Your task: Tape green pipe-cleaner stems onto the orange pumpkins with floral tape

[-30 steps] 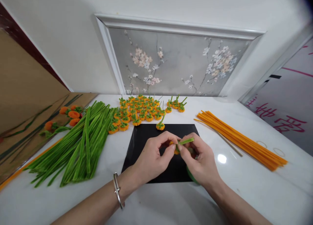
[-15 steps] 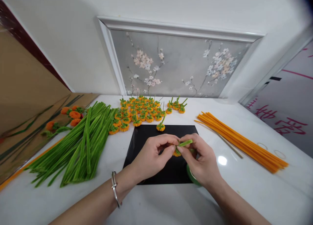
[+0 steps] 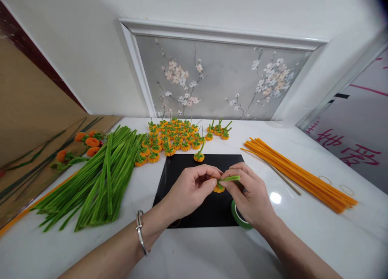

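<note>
Over the black mat (image 3: 194, 214) my left hand (image 3: 194, 188) pinches a small orange pipe-cleaner flower (image 3: 218, 188) between thumb and fingers. My right hand (image 3: 250, 190) is closed on the flower's green pipe-cleaner stem (image 3: 230, 178), whose end sticks out to the right above the fingers. Part of the flower is hidden behind the fingertips. A finished-looking orange flower with an upright green stem (image 3: 199, 155) rests at the mat's far edge. Under my right hand, a roll of green tape (image 3: 239, 219) lies at the mat's right side, partly covered.
Many green pipe cleaners (image 3: 100, 186) are piled at left. Orange pipe cleaners (image 3: 300, 174) lie at right beside a thin stick (image 3: 286, 181). Several orange flowers (image 3: 172, 135) cluster by the wall, with a smaller group (image 3: 218, 130) to their right. Darker orange flowers (image 3: 92, 142) lie on cardboard.
The green stem has turned from slanting upward to nearly level, pointing right. My right hand has shifted slightly, showing more of the tape roll. My left hand keeps its pinch on the flower.
</note>
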Demonstrator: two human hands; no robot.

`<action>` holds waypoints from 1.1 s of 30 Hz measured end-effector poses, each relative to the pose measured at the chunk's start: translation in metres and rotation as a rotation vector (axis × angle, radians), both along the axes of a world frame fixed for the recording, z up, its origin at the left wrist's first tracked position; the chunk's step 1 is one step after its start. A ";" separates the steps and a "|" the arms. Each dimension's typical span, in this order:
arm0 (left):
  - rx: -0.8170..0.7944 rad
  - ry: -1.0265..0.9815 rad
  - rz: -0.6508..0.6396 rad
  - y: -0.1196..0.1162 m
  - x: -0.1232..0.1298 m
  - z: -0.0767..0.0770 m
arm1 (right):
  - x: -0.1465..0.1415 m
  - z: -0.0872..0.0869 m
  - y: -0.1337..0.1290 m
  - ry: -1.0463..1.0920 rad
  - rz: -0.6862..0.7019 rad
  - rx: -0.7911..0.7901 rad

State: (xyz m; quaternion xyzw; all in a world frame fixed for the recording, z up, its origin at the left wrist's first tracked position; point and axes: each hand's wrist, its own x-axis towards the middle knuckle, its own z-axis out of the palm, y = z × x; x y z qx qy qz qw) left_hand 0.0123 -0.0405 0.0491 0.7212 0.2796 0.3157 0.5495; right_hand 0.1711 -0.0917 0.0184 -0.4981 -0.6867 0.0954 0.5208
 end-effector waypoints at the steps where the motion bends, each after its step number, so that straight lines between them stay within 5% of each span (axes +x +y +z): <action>1: 0.029 0.007 0.005 0.000 0.000 -0.001 | -0.001 0.000 0.000 -0.009 -0.009 0.002; 10: 0.280 0.060 0.001 -0.001 -0.005 -0.007 | -0.001 0.000 0.000 0.194 -0.019 -0.222; 16: 0.217 0.095 0.036 0.002 -0.003 -0.014 | 0.002 0.000 0.001 0.313 0.022 -0.369; 25: 0.218 0.146 0.012 0.007 -0.006 -0.007 | 0.008 -0.004 0.001 0.090 0.085 -0.294; 33: 0.053 0.087 -0.073 0.010 -0.006 -0.002 | 0.010 -0.006 0.002 -0.048 0.140 -0.140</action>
